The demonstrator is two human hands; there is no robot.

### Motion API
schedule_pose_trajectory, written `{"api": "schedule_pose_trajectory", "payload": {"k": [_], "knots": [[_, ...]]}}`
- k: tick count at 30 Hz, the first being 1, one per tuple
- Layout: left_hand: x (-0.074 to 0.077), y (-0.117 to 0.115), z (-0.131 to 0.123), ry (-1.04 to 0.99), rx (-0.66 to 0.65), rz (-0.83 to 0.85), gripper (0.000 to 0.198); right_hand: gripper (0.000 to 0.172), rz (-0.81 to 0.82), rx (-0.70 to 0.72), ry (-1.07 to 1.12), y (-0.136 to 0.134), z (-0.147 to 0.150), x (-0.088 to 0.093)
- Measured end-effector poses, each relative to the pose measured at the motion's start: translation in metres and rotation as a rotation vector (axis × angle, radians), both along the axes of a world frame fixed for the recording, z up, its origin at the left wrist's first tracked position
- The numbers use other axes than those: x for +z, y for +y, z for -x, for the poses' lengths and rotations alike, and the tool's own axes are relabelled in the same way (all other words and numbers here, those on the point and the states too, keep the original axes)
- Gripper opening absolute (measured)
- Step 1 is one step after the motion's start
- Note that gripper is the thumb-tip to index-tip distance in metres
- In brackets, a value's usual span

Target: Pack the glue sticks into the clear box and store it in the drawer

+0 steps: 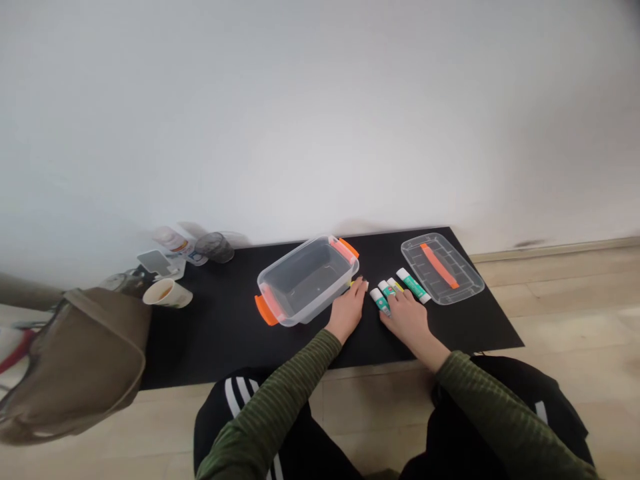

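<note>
A clear plastic box (310,277) with orange latches stands on the black table, its top uncovered. Beside its right wall, my left hand (349,312) is closed around a small stick with a white end and some yellow, which looks like a glue stick (366,286); the fingers mostly cover it. My right hand (409,321) lies over a row of white-capped glue sticks (380,300), its thumb at the row's left edge and its fingers on top. One green and white glue stick (413,285) lies slightly apart, to the right of those fingers.
The box's clear lid (467,270) with an orange handle lies at the table's right. On the left are a paper cup (175,295) with liquid, a dark glass (215,247), a white bottle (175,240) and a brown bag (85,360). A wall rises behind the table (215,347).
</note>
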State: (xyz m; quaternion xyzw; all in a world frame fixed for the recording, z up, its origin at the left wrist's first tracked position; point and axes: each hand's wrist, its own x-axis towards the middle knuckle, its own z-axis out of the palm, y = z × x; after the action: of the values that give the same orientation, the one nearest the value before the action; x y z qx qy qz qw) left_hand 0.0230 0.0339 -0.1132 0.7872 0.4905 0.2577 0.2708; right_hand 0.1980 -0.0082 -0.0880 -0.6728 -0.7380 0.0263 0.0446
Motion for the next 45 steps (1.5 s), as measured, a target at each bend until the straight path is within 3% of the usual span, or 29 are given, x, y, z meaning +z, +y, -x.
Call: {"api": "schedule_pose_trajectory", "payload": {"k": [7, 14, 22, 30, 36, 45], "knots": [[-0.009, 0.008, 0.004, 0.188, -0.011, -0.054, 0.044, 0.027, -0.024, 0.022, -0.02, 0.002, -0.01, -0.001], [-0.015, 0.008, 0.002, 0.362, -0.038, -0.111, 0.029, 0.022, -0.031, 0.02, -0.023, 0.005, -0.013, -0.002], [-0.012, 0.004, 0.0, 0.417, -0.039, -0.21, 0.021, 0.02, -0.081, -0.058, -0.021, 0.015, -0.028, 0.0], [-0.015, 0.001, -0.001, 0.344, -0.091, -0.228, 0.035, 0.022, 0.044, -0.086, -0.02, 0.018, -0.031, 0.0], [-0.017, 0.0, 0.0, 0.263, -0.088, -0.151, 0.03, 0.027, 0.078, -0.091, -0.002, 0.02, -0.027, -0.002], [-0.011, -0.003, -0.006, -0.092, -0.107, 0.107, 0.029, 0.024, 0.014, -0.162, 0.183, 0.017, -0.037, 0.009]]}}
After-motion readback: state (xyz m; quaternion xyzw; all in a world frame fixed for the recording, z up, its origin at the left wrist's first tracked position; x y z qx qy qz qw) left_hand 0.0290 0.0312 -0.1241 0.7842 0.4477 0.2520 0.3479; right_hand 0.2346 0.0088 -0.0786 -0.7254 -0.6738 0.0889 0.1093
